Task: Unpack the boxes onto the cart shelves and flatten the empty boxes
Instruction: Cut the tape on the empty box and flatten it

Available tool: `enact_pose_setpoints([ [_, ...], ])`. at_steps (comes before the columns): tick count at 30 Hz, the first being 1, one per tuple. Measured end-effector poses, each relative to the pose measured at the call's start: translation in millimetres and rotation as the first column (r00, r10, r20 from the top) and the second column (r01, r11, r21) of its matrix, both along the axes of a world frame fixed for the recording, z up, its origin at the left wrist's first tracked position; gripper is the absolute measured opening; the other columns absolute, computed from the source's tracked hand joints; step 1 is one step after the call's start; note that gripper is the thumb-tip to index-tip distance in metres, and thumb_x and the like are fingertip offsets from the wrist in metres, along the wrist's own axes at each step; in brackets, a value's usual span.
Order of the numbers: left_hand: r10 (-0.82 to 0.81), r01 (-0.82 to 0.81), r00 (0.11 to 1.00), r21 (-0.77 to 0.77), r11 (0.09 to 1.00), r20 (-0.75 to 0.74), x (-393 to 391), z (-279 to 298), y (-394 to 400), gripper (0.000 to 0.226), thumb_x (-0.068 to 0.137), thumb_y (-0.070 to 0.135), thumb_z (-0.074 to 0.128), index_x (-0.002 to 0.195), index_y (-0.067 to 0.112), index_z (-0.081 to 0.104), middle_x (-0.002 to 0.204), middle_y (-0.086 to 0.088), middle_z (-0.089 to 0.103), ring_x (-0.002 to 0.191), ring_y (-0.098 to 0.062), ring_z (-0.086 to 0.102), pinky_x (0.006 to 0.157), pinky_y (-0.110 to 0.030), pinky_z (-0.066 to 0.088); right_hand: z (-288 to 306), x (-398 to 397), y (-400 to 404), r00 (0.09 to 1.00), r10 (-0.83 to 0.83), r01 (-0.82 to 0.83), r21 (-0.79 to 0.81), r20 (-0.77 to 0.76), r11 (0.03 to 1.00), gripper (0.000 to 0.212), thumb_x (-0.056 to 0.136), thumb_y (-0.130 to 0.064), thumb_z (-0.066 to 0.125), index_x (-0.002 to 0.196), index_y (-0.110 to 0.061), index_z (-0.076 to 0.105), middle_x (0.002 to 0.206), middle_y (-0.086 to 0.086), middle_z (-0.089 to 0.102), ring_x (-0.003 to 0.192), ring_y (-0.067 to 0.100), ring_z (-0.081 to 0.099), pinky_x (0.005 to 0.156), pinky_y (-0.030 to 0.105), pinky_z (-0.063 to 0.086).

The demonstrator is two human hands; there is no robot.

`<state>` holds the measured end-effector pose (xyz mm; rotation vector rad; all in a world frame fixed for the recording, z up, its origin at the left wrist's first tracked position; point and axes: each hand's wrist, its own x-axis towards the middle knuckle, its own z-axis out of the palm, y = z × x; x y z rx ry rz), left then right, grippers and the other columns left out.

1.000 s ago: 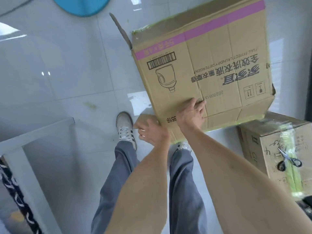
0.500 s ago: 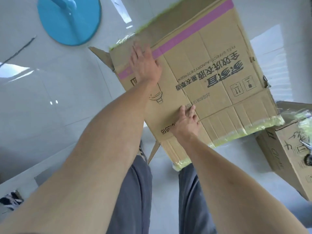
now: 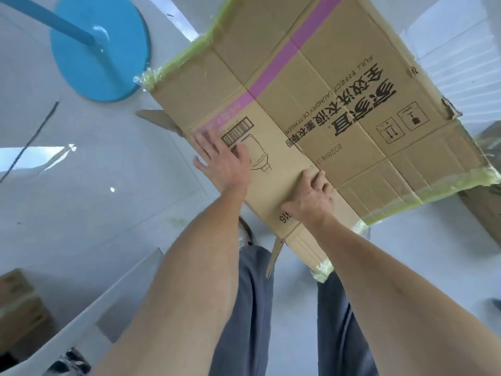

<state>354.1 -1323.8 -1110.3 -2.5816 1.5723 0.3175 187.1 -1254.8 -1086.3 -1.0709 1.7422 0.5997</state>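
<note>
The flattened cardboard box (image 3: pixel 311 109) lies tilted over the white floor (image 3: pixel 81 199), in front of the person's legs. The left hand (image 3: pixel 225 164) presses flat on its barcode, fingers released and straight. The right hand (image 3: pixel 309 199) rests on its near part, fingers spread.

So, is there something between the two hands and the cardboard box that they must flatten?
No. Both hands lie directly on the cardboard box: the left hand rests with straight fingers over the printed barcode, and the right hand presses the panel near the lower edge. Nothing visible lies between either palm and the cardboard.
</note>
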Motion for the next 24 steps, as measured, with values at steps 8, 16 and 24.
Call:
enact_pose_setpoints([
  [8,0.423,-0.351,0.62,0.248,0.903,-0.66,-51,18,74,0.059,0.093,0.062,0.03,0.14,0.028,0.04,0.1,0.0,0.07,0.098,-0.029,0.063,0.09,-0.047,0.05,34,38,-5,0.993,-0.023,-0.036,-0.477,-0.117,0.878,0.055,0.097,-0.023,0.047,0.148,-0.017,0.028,0.16,0.022,0.015,0.147,0.037,0.018,0.116,0.048,0.023],
  [16,0.401,-0.109,0.608,0.428,0.897,-0.686,-77,14,10,0.066,0.093,0.05,0.052,0.152,0.027,0.035,0.153,-0.001,0.042,0.138,-0.023,0.042,0.113,-0.041,0.035,34,-38,-15,0.962,0.097,-0.2,-0.414,-0.256,0.888,0.078,0.087,-0.015,0.056,0.154,-0.026,0.017,0.164,0.016,-0.006,0.15,0.04,0.002,0.117,0.054,0.013],
  [24,0.215,-0.078,0.839,0.28,0.957,-0.501,-120,-11,-1,0.054,0.098,0.027,0.05,0.15,0.027,0.034,0.145,-0.008,0.044,0.125,-0.026,0.05,0.087,-0.039,0.047,7,-89,-29,0.964,0.135,-0.19,-0.238,-0.231,0.952,0.078,0.094,-0.018,0.048,0.157,-0.023,0.004,0.161,0.015,-0.023,0.149,0.044,-0.002,0.114,0.053,0.026],
])
